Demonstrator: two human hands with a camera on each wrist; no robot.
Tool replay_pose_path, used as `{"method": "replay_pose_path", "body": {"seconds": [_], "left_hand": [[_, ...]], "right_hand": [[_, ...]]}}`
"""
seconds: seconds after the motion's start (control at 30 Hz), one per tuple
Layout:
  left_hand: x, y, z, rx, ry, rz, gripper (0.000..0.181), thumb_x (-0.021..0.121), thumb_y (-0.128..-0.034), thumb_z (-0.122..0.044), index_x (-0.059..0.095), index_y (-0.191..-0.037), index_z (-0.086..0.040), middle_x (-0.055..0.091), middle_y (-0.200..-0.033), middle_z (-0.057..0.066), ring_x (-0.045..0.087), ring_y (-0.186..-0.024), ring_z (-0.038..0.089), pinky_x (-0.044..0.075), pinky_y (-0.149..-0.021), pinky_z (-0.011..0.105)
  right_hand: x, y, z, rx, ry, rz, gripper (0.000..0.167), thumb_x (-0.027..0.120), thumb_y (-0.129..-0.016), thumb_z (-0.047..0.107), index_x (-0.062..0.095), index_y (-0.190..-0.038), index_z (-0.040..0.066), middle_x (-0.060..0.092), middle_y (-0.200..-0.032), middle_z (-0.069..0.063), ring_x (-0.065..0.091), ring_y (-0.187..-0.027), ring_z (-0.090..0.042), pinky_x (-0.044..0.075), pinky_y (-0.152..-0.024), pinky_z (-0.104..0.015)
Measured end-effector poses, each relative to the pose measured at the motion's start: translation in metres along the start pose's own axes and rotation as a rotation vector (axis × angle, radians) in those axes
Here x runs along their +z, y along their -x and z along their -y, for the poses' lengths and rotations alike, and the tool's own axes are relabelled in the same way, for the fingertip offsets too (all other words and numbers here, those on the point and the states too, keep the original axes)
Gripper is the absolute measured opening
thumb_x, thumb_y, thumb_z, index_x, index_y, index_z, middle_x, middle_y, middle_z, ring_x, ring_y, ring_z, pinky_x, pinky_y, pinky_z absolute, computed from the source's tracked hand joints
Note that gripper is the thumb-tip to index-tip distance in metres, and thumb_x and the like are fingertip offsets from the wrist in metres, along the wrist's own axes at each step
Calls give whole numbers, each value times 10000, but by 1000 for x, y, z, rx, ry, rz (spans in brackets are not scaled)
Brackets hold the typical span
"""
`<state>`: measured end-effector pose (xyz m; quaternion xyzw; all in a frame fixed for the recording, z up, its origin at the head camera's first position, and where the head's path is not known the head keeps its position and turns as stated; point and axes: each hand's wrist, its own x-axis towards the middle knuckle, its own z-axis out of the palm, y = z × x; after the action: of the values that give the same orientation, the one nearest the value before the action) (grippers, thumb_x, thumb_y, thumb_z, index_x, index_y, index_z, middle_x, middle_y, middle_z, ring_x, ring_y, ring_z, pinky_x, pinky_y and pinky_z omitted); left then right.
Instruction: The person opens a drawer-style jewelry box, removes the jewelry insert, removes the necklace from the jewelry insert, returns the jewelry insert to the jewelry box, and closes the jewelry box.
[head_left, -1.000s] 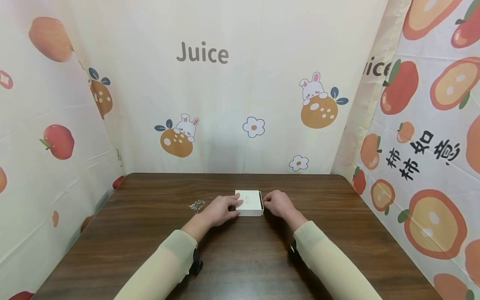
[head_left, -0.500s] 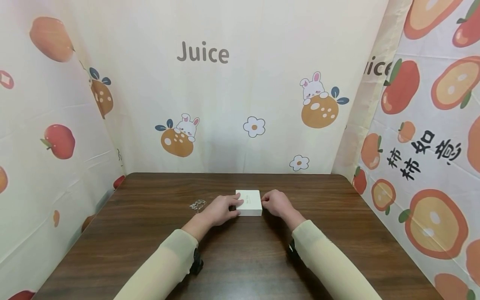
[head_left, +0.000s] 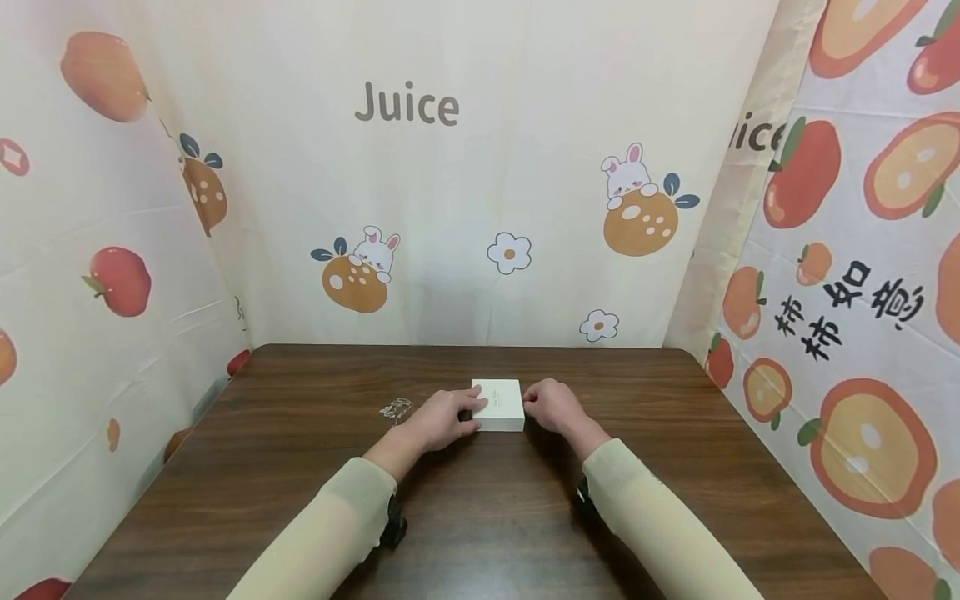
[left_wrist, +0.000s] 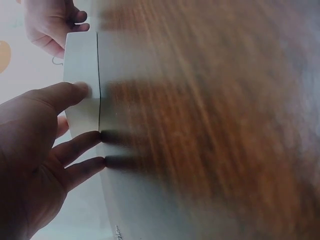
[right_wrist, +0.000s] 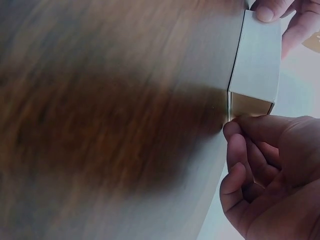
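A small white drawer box (head_left: pixel 498 402) with faint lettering on top lies on the table toward the back. My left hand (head_left: pixel 444 417) holds its left part, the thumb (left_wrist: pixel 75 92) on the near side and other fingers around the left end. At the right end, my right hand (head_left: pixel 552 406) has its thumb and index finger (right_wrist: pixel 231 129) pressed together against the box, the other fingers curled. The tan end face (right_wrist: pixel 250 104) shows just above that thumb in the right wrist view. Whether a tab is pinched there is hidden.
A small silvery, clear-looking tangled item (head_left: pixel 396 408) lies left of the left hand on the dark wood table (head_left: pixel 480 517). Printed curtains (head_left: pixel 480 183) enclose the table's back and sides.
The dark gap at the box's right end has disappeared as the inner drawer slid left into its sleeve. My right hand moved slightly left with it; the left hand stayed in place.
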<state>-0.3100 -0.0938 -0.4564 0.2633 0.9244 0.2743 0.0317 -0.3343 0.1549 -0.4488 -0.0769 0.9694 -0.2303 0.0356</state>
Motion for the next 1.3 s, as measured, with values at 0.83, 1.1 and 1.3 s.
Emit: {"method": "replay_pose_path", "body": {"seconds": [0.83,1.1,1.3], "left_hand": [[26,17,-65,-14,-471,22,763,610,-1051,-652,509,-1649,-190,523,-1525,219,524,-1389,387,448,-1207,566],[31,7,-65,-175,-420,73,851,483,-1072,-719,344,-1740,-210,346,-1743,211,344,-1616,397,279,-1329,646],[29,-10,-49,-213,-404,52,860,475,-1076,-714,305,-1753,-212,315,-1757,214,300,-1636,391,328,-1304,601]], "right_hand": [[-19,8,-34,-12,-57,-3,234,674,-1063,216,808,-1154,46,781,-1053,-82,668,-899,-216,613,-907,-465],[-22,10,-34,-5,-75,-3,213,667,-1053,197,803,-1125,49,760,-999,-71,654,-887,-228,606,-880,-453],[-23,12,-35,-8,-77,0,192,671,-1050,190,800,-1103,58,748,-966,-55,649,-878,-220,599,-865,-435]]}}
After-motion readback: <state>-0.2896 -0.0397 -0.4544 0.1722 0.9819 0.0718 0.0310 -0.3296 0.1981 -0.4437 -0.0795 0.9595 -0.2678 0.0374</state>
